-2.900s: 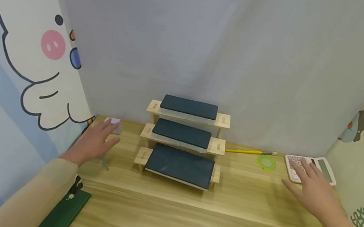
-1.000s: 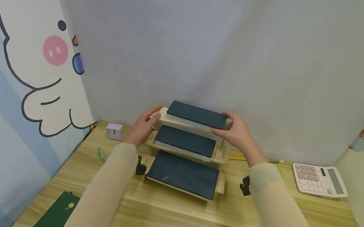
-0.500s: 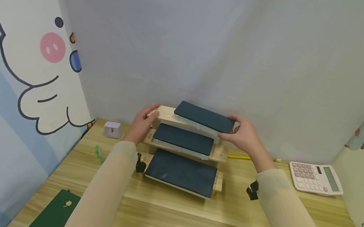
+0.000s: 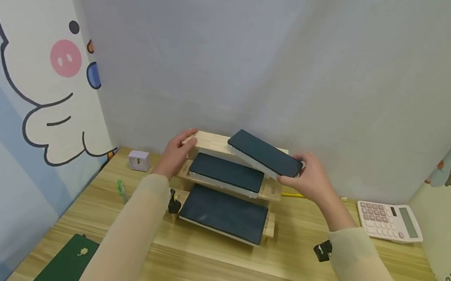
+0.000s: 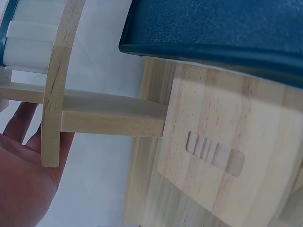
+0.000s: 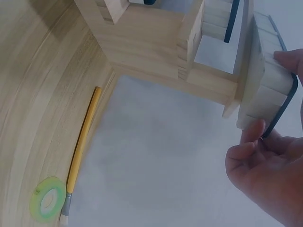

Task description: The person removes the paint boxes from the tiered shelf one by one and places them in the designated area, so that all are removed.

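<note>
Dark-lidded top box (image 4: 265, 154) now tilted, slid rightward half off rack's top shelf (image 4: 209, 141); right hand (image 4: 313, 180) fingers grip its right end. Left hand (image 4: 176, 154) braces rack's left end, fingers lightly curled round it. Removal under way.

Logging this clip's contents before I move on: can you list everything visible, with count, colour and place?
Lidded box: 1, dark teal lid, tilted off top shelf, in right hand.
Other boxes: 2, dark teal lids, middle and bottom shelves.
Stepped rack: 1, pale wood, desk centre.
Calculator: 1, white, right.
Brush: 1, yellow handle, behind rack.
Tape ring: 1, green, by brush.
Small cube: 1, lilac, left.
Notebook: 1, dark green, front left.
Left hand: holds rack's left end.
Right hand: grips box.
</note>
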Demonstrator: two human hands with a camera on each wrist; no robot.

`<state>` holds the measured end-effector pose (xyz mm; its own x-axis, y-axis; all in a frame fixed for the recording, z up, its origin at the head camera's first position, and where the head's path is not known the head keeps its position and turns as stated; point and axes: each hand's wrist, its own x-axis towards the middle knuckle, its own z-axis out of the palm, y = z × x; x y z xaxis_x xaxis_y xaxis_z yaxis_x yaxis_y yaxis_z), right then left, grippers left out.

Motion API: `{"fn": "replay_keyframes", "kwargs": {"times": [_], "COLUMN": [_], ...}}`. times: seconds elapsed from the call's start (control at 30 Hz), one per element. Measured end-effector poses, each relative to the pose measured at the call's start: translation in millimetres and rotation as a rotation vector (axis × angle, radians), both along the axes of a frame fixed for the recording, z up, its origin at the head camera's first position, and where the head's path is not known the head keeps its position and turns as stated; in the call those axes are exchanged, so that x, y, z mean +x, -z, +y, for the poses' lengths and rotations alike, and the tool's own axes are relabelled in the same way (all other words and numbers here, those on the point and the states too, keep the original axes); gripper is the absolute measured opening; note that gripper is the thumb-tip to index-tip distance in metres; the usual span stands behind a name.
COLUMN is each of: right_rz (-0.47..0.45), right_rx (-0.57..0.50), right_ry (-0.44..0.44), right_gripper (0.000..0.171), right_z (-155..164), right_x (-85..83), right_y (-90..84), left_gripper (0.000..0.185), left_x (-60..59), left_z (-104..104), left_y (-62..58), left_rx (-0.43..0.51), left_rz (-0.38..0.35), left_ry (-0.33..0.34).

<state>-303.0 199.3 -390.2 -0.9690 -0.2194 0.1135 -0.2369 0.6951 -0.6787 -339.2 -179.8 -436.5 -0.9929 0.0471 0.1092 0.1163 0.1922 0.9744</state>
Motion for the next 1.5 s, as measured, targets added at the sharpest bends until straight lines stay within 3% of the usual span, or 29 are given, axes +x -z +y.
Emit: {"fn": "replay_keyframes", "kwargs": {"times": [0.17, 0.4, 0.5, 0.77, 1.07, 1.37, 1.5], "right_rz": [-0.01, 0.031, 0.045, 0.093, 0.131, 0.15, 0.128], "right_rx": [-0.041, -0.076, -0.083, -0.057, -0.063, -0.104, -0.114], "right_ry": [0.021, 0.074, 0.082, 0.107, 0.21, 0.323, 0.369], "right_gripper": [0.071, 0.075, 0.077, 0.076, 0.077, 0.073, 0.078], "right_z": [6, 13, 17, 29, 38, 52, 55], "right_x": [12.1, 35.1, 44.9, 67.0, 95.4, 122.5, 131.0], "right_y": [2.4, 9.8, 12.5, 19.1, 28.5, 46.7, 51.4], "left_gripper": [0.051, 0.05, 0.051, 0.052, 0.052, 0.053, 0.053], "left_x": [9.8, 12.9, 11.6, -13.6, -5.6, -13.6, -8.2], "left_z": [1, 2, 2, -6, 0, -4, -4], "left_y": [-15.2, -20.0, -16.9, 17.8, 7.7, 20.1, 13.5], "left_rx": [-0.008, -0.007, 0.01, -0.043, 0.017, -0.041, -0.024], "left_rz": [-0.015, -0.032, -0.035, 0.002, -0.012, -0.011, -0.01], "left_ry": [0.014, 0.022, 0.026, -0.015, 0.002, -0.005, 0.003]}}
